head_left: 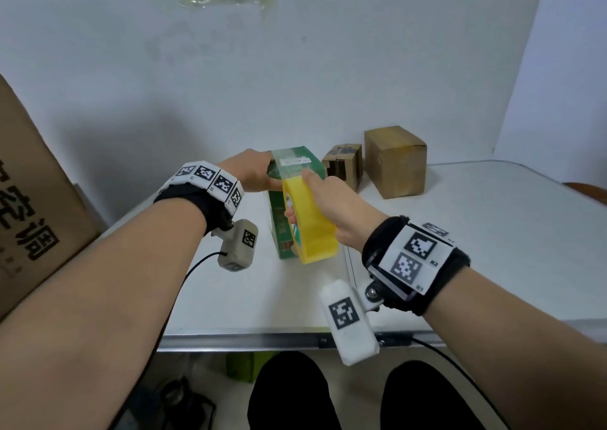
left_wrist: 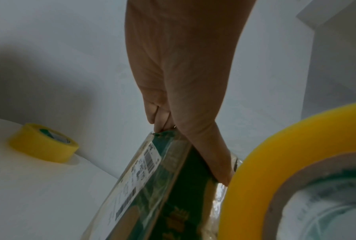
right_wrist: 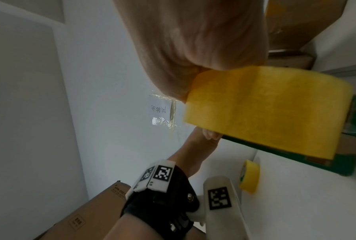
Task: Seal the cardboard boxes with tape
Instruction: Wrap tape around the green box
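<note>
A green cardboard box [head_left: 289,199], standing upright mid-table [head_left: 460,232], is gripped at its top by the left hand [head_left: 251,171]; a yellow tape roll [head_left: 312,222] is clasped against its near side by the right hand [head_left: 331,206].

glossy clear tape [head_left: 290,163] on green cardboard box [head_left: 279,219]; matt white table [head_left: 476,232].

Packing room: cartons [head_left: 395,163], folding table [head_left: 492,232].
</note>
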`<control>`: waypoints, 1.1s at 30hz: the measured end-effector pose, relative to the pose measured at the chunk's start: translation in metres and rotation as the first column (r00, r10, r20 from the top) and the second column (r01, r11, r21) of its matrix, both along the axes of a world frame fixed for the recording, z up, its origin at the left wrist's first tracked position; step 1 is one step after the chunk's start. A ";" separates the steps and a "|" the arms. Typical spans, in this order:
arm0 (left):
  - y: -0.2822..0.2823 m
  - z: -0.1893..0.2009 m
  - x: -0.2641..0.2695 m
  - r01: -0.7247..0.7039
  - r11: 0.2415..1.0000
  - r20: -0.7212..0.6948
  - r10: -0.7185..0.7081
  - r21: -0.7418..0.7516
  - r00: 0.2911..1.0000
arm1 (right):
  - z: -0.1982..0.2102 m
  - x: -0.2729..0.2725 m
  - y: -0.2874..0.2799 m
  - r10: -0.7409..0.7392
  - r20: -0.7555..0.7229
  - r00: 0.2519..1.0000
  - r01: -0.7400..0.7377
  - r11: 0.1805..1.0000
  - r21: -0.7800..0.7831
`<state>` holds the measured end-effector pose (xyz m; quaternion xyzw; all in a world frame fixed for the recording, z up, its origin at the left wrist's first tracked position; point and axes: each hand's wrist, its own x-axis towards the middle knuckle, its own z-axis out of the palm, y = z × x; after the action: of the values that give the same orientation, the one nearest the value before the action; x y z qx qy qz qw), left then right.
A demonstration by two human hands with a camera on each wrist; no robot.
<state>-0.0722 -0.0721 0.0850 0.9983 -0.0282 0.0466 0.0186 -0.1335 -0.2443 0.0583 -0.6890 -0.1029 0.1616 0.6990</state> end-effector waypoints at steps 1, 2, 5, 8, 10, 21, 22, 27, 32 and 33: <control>0.000 0.000 -0.001 0.000 1.000 0.006 0.000 -0.002 1.000 | -0.001 0.000 0.001 0.000 0.002 1.000 0.000 1.000 -0.011; 0.000 -0.001 -0.002 0.002 1.000 0.014 -0.002 -0.007 1.000 | -0.002 0.000 0.002 0.002 0.003 1.000 -0.002 1.000 -0.017; 0.001 -0.001 -0.005 0.002 1.000 0.023 -0.002 -0.011 1.000 | -0.005 0.000 0.004 0.007 0.016 1.000 -0.007 1.000 -0.029; 0.001 0.000 -0.005 -0.001 1.000 0.015 0.001 -0.010 1.000 | 0.001 0.001 0.002 0.005 0.028 1.000 -0.004 0.998 -0.055; 0.002 -0.001 -0.004 0.009 1.000 0.018 -0.009 -0.006 1.000 | 0.009 0.003 -0.001 0.010 0.031 0.999 -0.009 0.998 -0.056; 0.004 -0.004 -0.002 0.014 0.999 0.039 -0.013 -0.049 0.999 | 0.003 -0.001 0.000 0.032 0.025 0.999 -0.028 0.988 -0.149; 0.004 -0.004 -0.002 0.014 0.998 0.041 -0.011 -0.063 0.999 | -0.001 -0.002 0.001 0.029 0.011 1.000 -0.027 0.989 -0.143; 0.005 -0.007 -0.002 -0.011 0.999 0.035 0.013 -0.048 0.999 | 0.024 0.005 -0.002 0.020 0.028 0.999 -0.019 0.998 -0.053; 0.006 -0.008 0.003 -0.061 0.995 0.001 0.061 -0.076 0.998 | 0.061 0.014 0.000 -0.019 0.145 0.989 0.027 0.998 -0.050; 0.007 -0.008 0.003 -0.071 0.994 -0.002 0.071 -0.078 0.997 | 0.066 0.013 0.000 -0.012 0.147 0.989 0.021 0.998 -0.063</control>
<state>-0.0692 -0.0656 0.0769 0.9972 0.0091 0.0486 0.0558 -0.1206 -0.2442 0.1243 -0.7220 -0.1432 0.1079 0.6683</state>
